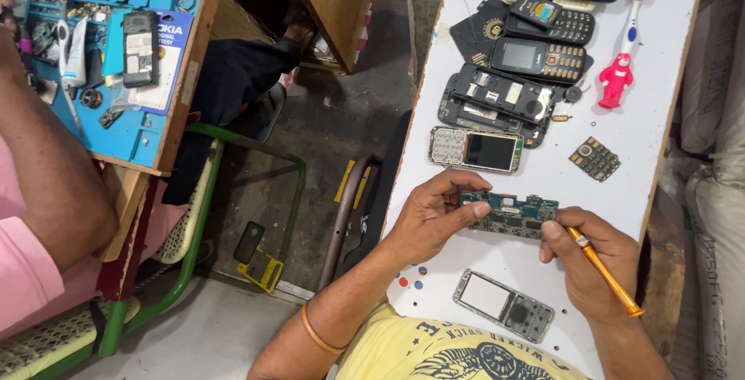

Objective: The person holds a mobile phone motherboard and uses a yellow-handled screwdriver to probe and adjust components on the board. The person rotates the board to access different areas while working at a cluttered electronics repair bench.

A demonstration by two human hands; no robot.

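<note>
Over the white table point(667, 116), my left hand point(431, 221) and right hand point(590, 260) pinch a green circuit board point(508, 215), the right also gripping an orange tool point(609, 275) whose tip stays hidden behind my fingers.

The single head-worn camera looked steeply down, close over the white workbench point(667, 139), floor at left.
</note>
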